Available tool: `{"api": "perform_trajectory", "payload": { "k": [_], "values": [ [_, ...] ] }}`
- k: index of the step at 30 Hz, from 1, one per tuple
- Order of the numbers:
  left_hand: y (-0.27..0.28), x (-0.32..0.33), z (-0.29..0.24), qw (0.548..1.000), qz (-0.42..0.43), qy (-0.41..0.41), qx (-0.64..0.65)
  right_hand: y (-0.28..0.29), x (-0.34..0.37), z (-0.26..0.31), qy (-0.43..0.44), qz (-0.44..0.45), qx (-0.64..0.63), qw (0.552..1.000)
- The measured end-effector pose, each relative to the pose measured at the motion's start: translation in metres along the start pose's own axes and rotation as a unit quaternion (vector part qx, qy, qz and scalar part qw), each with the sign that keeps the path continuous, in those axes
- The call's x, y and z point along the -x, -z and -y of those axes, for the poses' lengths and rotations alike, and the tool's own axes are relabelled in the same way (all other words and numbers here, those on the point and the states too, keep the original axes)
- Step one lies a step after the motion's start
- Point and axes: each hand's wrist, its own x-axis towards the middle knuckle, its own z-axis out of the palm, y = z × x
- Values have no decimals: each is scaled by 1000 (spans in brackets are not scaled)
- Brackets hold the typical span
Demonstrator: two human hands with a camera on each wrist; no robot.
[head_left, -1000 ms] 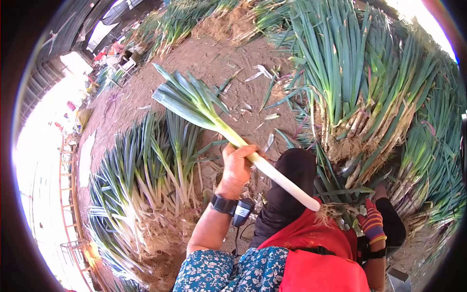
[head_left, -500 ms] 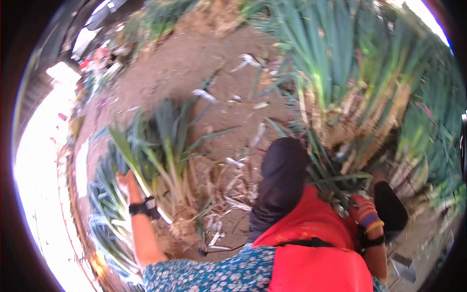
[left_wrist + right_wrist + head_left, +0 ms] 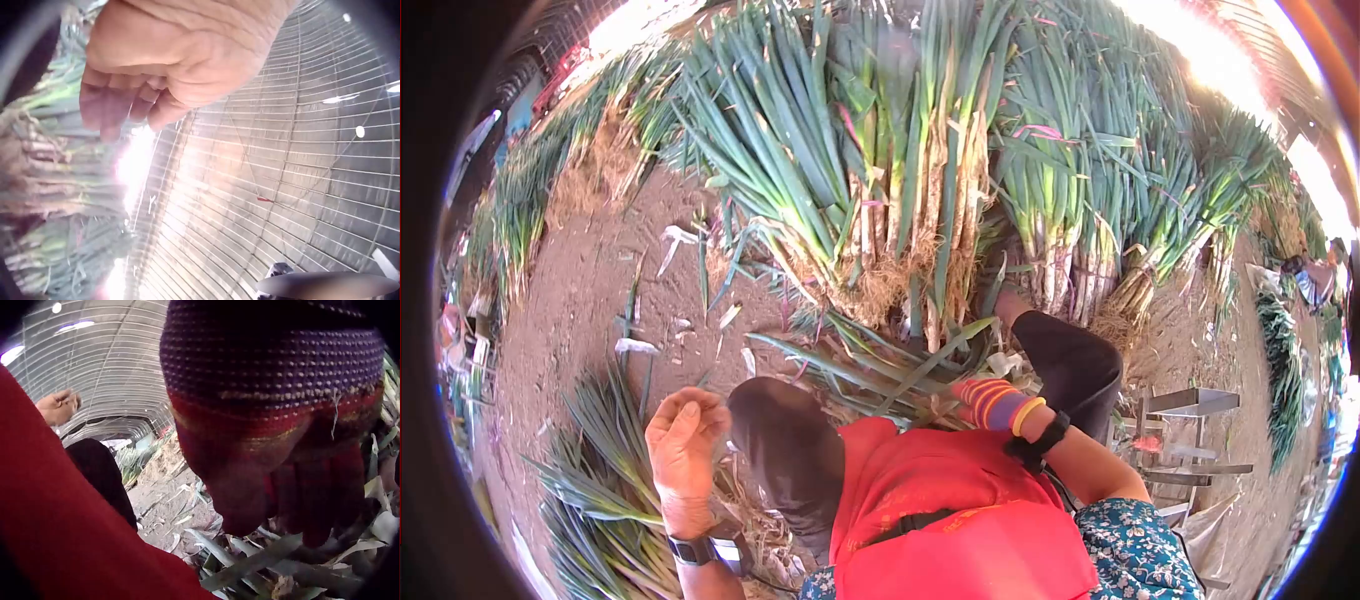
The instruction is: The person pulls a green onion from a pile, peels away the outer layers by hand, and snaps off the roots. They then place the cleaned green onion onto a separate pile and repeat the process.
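My bare left hand (image 3: 685, 445) is raised in front of the left knee with its fingers loosely bent and nothing in them. In the left wrist view, the same empty hand (image 3: 169, 56) shows its palm and relaxed fingers. Beside and below it lies a pile of leeks (image 3: 600, 500) with green tops. My right hand (image 3: 997, 405), in a striped knit glove, is low beside the red apron (image 3: 920, 470). In the right wrist view its gloved fingers (image 3: 240, 512) hang down close over loose cut leek leaves (image 3: 256, 565), and no held thing shows.
A large heap of leeks (image 3: 780, 160) with roots stands ahead, and tied bundles (image 3: 1055, 210) extend to the right. A metal stand (image 3: 1195, 403) is at the right. Leaf scraps (image 3: 635, 346) litter the dirt floor (image 3: 570, 290).
One second ago my left hand gripped a leek across my lap; it carried the leek to the left pile and is now back, empty. My view has turned right.
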Motion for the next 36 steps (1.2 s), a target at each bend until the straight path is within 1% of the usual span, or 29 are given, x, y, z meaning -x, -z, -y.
{"api": "perform_trajectory", "payload": {
  "k": [1,2,3,4,5,7,8,9,10,11,12,14,15,17,18,19,20,21,22,23,25,27,28,30,31,33,34,35,36],
  "values": [
    [-21,-5,-5,998,46,-2,31,-6,0,-4,-3,-2,-21,1000],
    [-39,-12,-6,998,52,-4,28,-12,1,-9,-1,17,2,1000],
    [-56,-19,-6,994,96,8,46,-12,1,-9,-3,12,1,1000],
    [-71,-25,-6,988,140,19,64,-7,2,-4,-29,46,-7,998],
    [-83,-32,-2,988,143,18,61,-5,1,-1,-55,81,-15,995],
    [-100,-48,15,978,168,85,87,-9,4,-3,-41,68,-15,997],
    [-105,-53,26,979,167,86,83,-11,6,-4,-27,59,-14,998],
    [-108,-59,39,976,159,121,92,-14,8,-4,-26,59,-18,998],
    [-109,-64,52,971,151,155,102,-18,11,-6,-38,48,-32,998],
    [-109,-68,66,971,151,156,99,-20,13,-7,-52,37,-45,997],
    [-107,-71,82,968,141,181,97,-19,13,-7,-54,34,-47,997],
    [-102,-76,113,964,122,221,84,-15,11,-7,-62,71,-49,994],
    [-98,-76,131,963,128,223,81,-16,12,-7,-68,67,-50,994],
    [-89,-72,163,953,89,284,54,-20,11,-9,-65,64,-69,993],
    [-86,-70,172,951,100,289,50,-18,7,-8,-75,59,-70,993],
    [-85,-69,181,960,82,261,-50,-16,3,-6,-77,70,-60,993],
    [-87,-67,189,959,72,230,-149,-14,2,-4,-86,80,-51,992],
    [-86,-69,195,960,101,204,-161,-20,4,-6,-76,73,0,994],
    [-97,-65,186,960,123,188,-168,-31,5,-12,-71,68,51,994],
    [-100,-64,185,956,134,187,-180,-55,5,-26,-44,4,45,998],
    [-98,-63,185,950,148,195,-193,-64,8,-31,-40,-66,46,996],
    [-96,-66,187,947,157,193,-205,-36,5,-14,-90,1,1,996],
    [-96,-66,189,944,167,194,-209,-35,3,-16,-99,-5,-1,995],
    [-98,-65,193,941,154,173,-247,-30,3,-20,-92,21,112,989],
    [-100,-64,195,938,164,174,-250,-18,4,-20,-102,18,110,989],
    [-100,-62,196,925,180,165,-292,10,6,-20,-106,62,288,950],
    [-96,-62,198,918,208,146,-304,20,8,-21,-107,61,284,951],
    [-92,-60,201,918,205,147,-306,30,8,-22,-117,48,307,943],
    [-94,-55,200,910,225,146,-315,40,8,-24,-125,36,330,935]
  ]
}}
